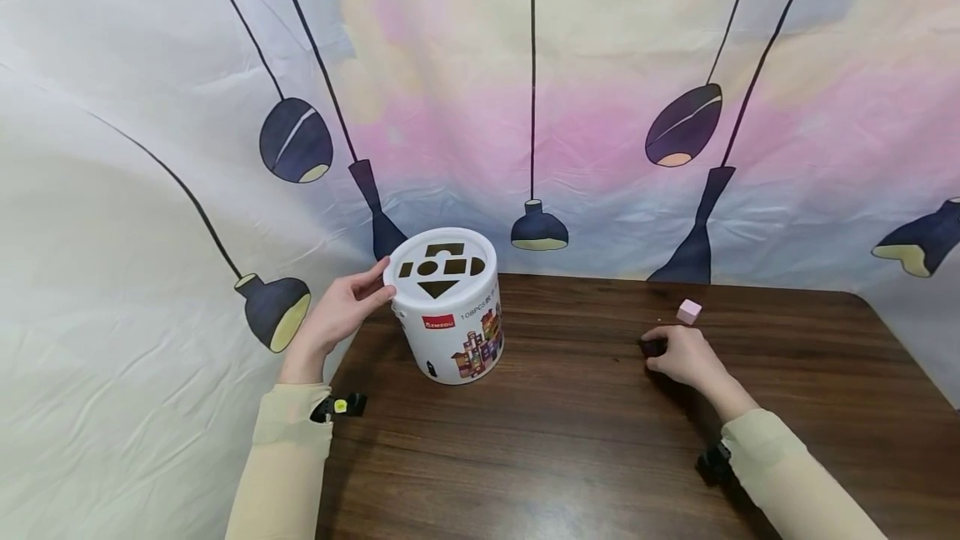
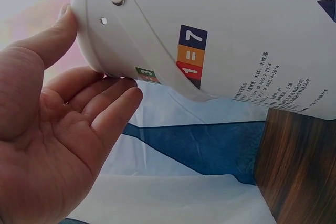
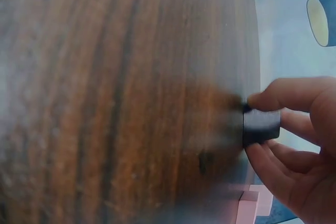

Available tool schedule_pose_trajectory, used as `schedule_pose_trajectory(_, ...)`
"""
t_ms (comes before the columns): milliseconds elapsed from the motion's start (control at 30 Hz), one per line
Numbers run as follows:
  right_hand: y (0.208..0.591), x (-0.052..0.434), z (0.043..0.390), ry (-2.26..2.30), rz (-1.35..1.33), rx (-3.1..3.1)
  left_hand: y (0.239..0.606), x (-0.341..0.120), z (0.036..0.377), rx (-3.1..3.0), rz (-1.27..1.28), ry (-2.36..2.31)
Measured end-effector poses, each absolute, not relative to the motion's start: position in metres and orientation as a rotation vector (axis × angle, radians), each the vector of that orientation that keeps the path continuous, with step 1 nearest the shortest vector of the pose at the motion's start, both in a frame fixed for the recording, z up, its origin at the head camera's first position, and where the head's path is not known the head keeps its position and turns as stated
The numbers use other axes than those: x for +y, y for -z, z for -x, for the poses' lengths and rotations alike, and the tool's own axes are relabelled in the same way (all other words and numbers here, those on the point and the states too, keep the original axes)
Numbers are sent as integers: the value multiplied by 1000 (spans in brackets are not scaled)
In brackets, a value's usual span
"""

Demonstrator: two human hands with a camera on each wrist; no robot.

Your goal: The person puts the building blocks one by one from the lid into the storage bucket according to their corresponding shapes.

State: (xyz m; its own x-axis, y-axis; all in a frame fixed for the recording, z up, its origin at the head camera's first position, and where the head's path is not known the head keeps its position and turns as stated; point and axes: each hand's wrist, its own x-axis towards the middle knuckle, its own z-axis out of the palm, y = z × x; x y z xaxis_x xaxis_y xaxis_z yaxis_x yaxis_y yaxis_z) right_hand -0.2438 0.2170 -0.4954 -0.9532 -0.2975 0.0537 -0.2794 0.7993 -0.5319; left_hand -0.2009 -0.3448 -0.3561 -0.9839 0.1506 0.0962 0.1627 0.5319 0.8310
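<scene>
A white bucket (image 1: 450, 348) stands upright on the table, its white lid (image 1: 412, 290) pierced by several shaped holes. My left hand (image 1: 341, 313) touches the rim at the bucket's left side. In the left wrist view, the fingers (image 2: 118, 109) are mostly straight, with their tips against the bucket near its handle strap (image 2: 152, 48). Far to the right, my right hand (image 1: 686, 357) pinches a small dark block (image 3: 262, 125) between thumb and fingers, at the tabletop. Its exact shape is partly covered by the fingers. Just behind that hand lies a pink block (image 1: 688, 312).
The dark wooden table (image 1: 540, 440) ends at the back against a hanging cloth (image 1: 600, 32) printed with lamps. The same cloth hangs along the left side. Each wrist carries a black strapped device.
</scene>
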Motion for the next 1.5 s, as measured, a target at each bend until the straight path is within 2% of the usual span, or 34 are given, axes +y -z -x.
schedule_pose_trajectory(400, 495, 219, 243, 908, 415, 2962, 357, -345, 202, -2740, 268, 1491)
schedule_pose_trajectory(733, 486, 210, 250, 1093, 494, 2975, 357, -345, 201, -2747, 263, 1470)
schedule_pose_trajectory(967, 464, 190, 250, 1297, 589, 2854, 358, -344, 201, -2740, 260, 1479)
schedule_pose_trajectory(1233, 455, 160, 251, 1379, 731, 2792, 357, -343, 202, -2739, 270, 1483)
schedule_pose_trajectory(1500, 428, 135, 252, 1659, 653, 2622, 358, -344, 201, -2741, 262, 1477)
